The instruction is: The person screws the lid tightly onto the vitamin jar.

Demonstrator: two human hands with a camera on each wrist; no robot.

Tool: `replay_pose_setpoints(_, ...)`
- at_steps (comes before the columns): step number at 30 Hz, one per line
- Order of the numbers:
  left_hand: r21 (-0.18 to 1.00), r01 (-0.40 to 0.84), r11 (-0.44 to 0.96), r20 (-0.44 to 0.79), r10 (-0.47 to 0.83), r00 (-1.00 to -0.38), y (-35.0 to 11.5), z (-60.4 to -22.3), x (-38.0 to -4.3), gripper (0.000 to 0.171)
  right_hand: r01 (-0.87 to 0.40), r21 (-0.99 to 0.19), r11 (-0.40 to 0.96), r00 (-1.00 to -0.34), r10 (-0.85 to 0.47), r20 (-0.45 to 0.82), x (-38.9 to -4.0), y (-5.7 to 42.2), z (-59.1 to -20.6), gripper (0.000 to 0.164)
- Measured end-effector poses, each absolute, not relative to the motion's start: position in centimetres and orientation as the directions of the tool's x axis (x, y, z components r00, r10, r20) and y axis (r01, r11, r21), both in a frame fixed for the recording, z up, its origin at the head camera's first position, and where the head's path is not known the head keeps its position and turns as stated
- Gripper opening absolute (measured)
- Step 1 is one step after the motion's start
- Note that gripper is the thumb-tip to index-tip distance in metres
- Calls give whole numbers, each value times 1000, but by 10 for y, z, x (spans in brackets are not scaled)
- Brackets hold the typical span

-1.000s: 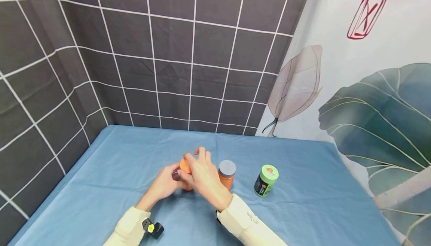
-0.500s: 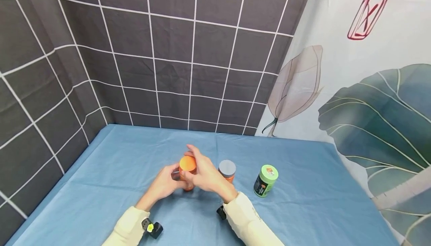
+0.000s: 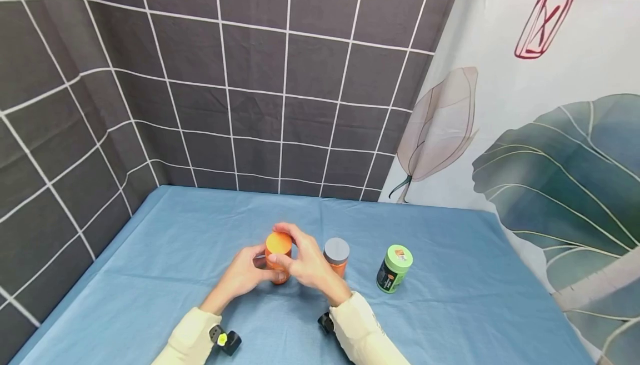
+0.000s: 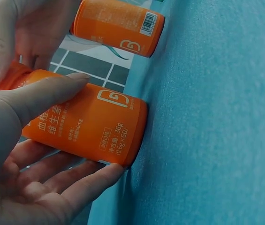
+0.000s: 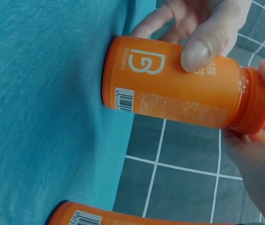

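An orange supplement bottle (image 5: 170,89) stands upright on the blue cloth, with an orange lid (image 3: 278,243) on its top. My left hand (image 3: 245,271) holds the bottle's body, thumb on one side and fingers on the other, as the left wrist view shows. My right hand (image 3: 308,265) grips the lid's rim with thumb and fingers. To the right, close by my right hand, stands a second orange bottle with a grey lid (image 3: 337,249). Part of its body is hidden behind the right hand in the head view.
A black and green jar with a light green lid (image 3: 395,268) stands farther right on the blue cloth (image 3: 450,298). Behind the table hangs a dark gridded curtain (image 3: 255,104); a white leaf-print cloth (image 3: 450,176) hangs at the right.
My right hand's fingers have lifted off the lid, turned back and come down round its rim again. The left hand has stayed on the bottle's body.
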State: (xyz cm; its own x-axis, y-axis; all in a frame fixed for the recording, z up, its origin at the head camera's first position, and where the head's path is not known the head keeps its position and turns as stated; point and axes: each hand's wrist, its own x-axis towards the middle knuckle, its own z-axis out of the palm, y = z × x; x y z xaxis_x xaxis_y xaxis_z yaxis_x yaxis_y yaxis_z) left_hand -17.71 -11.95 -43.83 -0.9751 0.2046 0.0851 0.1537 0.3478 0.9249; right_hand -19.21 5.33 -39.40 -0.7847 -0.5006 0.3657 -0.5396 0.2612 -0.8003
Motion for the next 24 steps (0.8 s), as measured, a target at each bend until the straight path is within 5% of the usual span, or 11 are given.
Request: replay_pose_setpoints(24, 898, 173, 405, 92, 213, -973, -121, -440, -179, 45, -583, -684, 439, -796, -477, 372, -189, 50, -401, 47)
